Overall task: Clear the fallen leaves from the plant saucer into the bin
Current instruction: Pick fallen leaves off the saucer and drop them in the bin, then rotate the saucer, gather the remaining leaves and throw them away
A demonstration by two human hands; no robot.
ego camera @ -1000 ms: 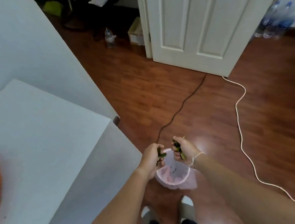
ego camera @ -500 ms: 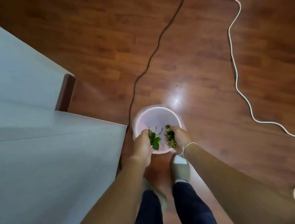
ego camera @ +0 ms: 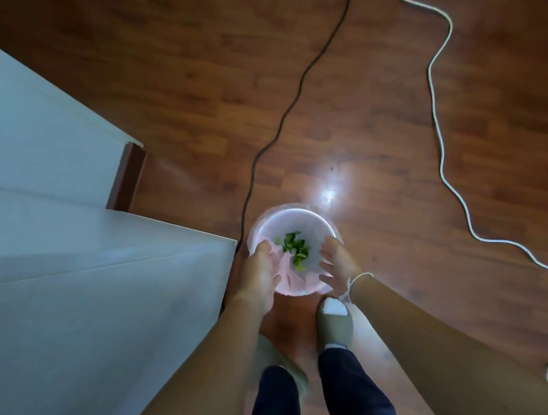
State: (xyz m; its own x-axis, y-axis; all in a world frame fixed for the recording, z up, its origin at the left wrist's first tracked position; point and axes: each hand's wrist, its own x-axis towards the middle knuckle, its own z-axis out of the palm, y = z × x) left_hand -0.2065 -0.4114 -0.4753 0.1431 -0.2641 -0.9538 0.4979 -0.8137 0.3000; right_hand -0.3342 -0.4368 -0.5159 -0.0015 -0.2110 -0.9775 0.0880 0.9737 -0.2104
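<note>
Both hands spread, fingers released, over the bin [ego camera: 315, 217]: left hand [ego camera: 261, 278], right hand [ego camera: 337, 265]. Green leaves [ego camera: 296, 250] lie inside it, blurred. Near rim hidden by wrists. No readable writing.

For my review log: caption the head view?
Both open hands over the bin, green leaves inside.

The reddish-brown wooden floor [ego camera: 375, 119] carries a small round bin [ego camera: 304, 215] lined with a pink bag, standing just beside the corner of a white counter [ego camera: 87, 299]. A thin dark cable [ego camera: 298, 83] runs across the boards to the bin's left side. A white cord [ego camera: 438, 139] snakes along the floor well to the right. Two slippered feet [ego camera: 334, 327] stand just behind the bin.
</note>
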